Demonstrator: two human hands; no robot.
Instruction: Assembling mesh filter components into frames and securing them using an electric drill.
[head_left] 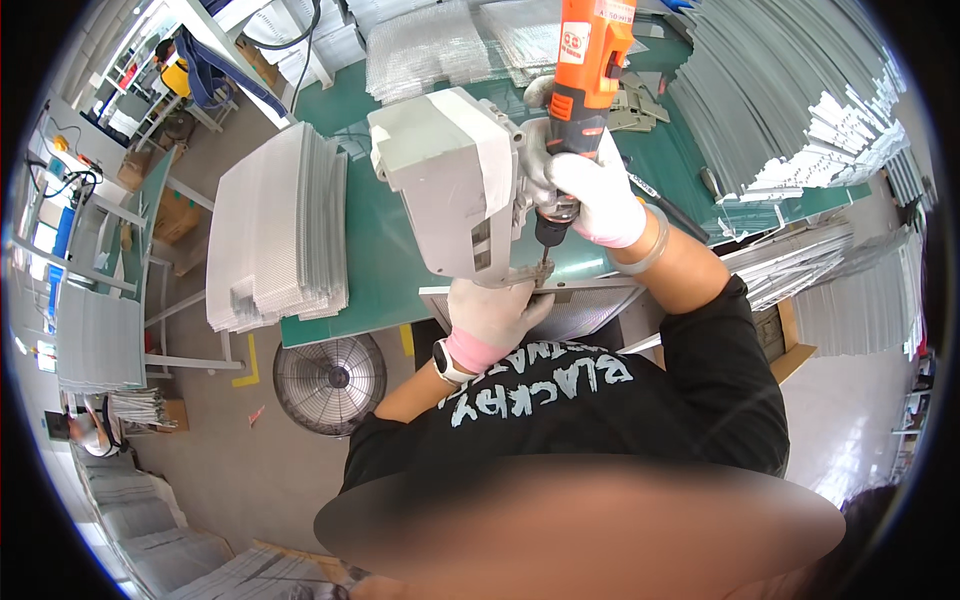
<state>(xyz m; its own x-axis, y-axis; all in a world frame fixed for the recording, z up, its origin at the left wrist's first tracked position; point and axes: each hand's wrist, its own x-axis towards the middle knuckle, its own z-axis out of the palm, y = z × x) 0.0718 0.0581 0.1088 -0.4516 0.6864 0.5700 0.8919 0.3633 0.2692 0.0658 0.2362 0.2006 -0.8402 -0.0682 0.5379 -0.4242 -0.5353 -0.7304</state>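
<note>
My right hand (598,200), in a white and pink glove, is wrapped round the lower body of an orange power drill (578,90). The drill stands upright with its black chuck (550,232) downward, and a thin bit reaches to the edge of a white-framed mesh panel (590,310). At that edge, just under the bit, my gloved left hand (490,318) grips the panel's frame; some fingertips are hidden. A grey boxy housing (445,190) with a strip of pale tape stands left of the drill, above my left hand.
Stacked mesh panels (275,230) lie at the green table's (370,295) left end. More piles (425,50) stand at the back, and a large pile (780,90) fills the right. A marker (645,185) lies right of my right hand. A round floor fan (330,385) stands below left.
</note>
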